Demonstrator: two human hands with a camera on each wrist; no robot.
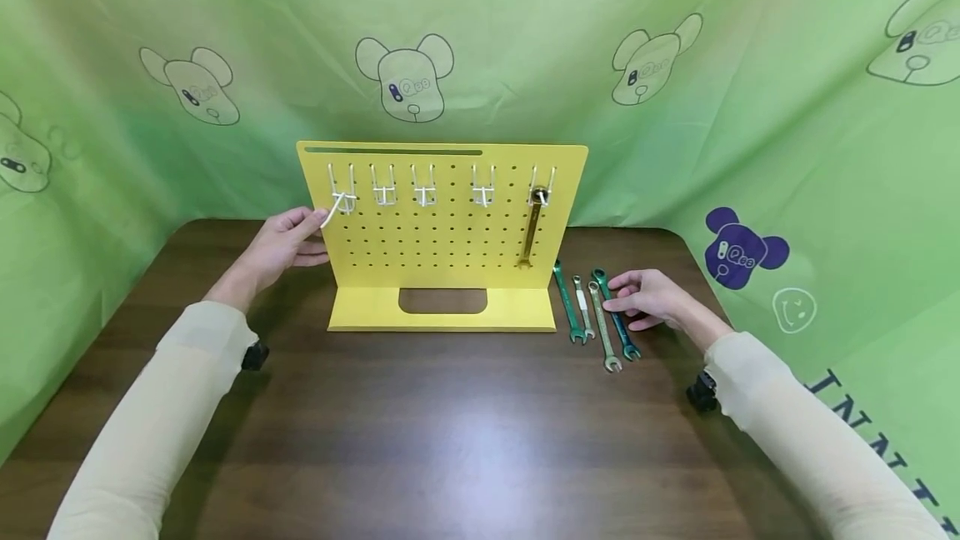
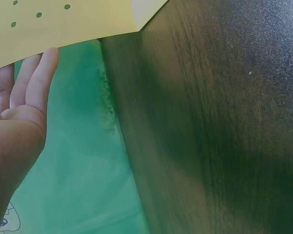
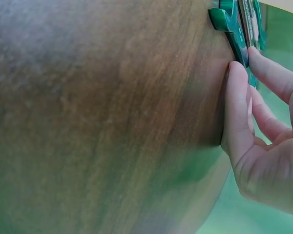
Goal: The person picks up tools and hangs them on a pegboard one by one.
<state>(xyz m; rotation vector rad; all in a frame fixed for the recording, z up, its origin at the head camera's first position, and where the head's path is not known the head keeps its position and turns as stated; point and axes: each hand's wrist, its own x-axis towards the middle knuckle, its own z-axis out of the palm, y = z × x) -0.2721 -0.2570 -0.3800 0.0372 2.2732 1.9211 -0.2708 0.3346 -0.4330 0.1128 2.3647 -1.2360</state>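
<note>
A yellow pegboard stand (image 1: 442, 240) stands upright on the table. My left hand (image 1: 288, 240) grips its left edge, thumb in front and fingers behind. In the left wrist view, straight fingers (image 2: 41, 80) reach behind the board's edge. White wire hooks (image 1: 424, 194) line the top of the board, and a dark bronze combination wrench (image 1: 531, 232) hangs on the rightmost one. Beside the stand, my right hand (image 1: 648, 298) pinches a blue-green combination wrench (image 1: 621, 327) on the table. That wrench (image 3: 239, 46) runs between thumb and fingertips in the right wrist view.
Left of the pinched wrench lie a pale gold wrench (image 1: 603, 332), a small silver wrench (image 1: 582, 311) with a white band, and a green wrench (image 1: 568, 307). The brown wooden table (image 1: 420, 423) ends against a green printed curtain (image 1: 525, 90) behind the stand.
</note>
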